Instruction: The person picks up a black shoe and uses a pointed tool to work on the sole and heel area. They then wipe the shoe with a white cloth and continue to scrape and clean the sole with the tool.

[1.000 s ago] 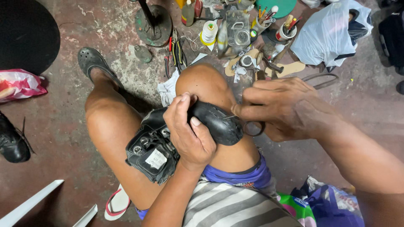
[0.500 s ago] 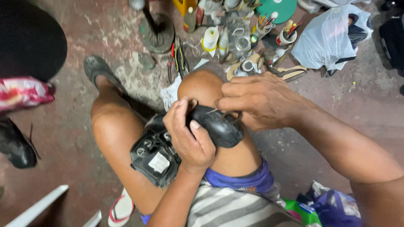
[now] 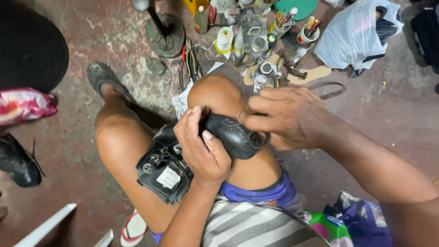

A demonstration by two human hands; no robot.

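A black lace-up shoe (image 3: 183,160) lies across my lap, its toe resting on my right thigh near the knee (image 3: 219,93). My left hand (image 3: 201,146) grips the shoe around its middle, thumb on the toe part. My right hand (image 3: 288,116) is pinched at the toe (image 3: 235,135), with a thin thread or needle showing at the fingertips; what the fingers hold is too small to make out. A metal ring shape shows under the right hand by the toe.
On the floor ahead lie pliers (image 3: 190,61), a thread spool (image 3: 224,39), a cup of tools (image 3: 306,32), a metal stand base (image 3: 164,34), a white plastic bag (image 3: 356,34) and insoles (image 3: 311,73). Another black shoe (image 3: 18,162) sits at left.
My right hand has shifted up along the shoe's toe towards the knee. The view has tipped slightly; my left hand keeps its grip on the shoe.
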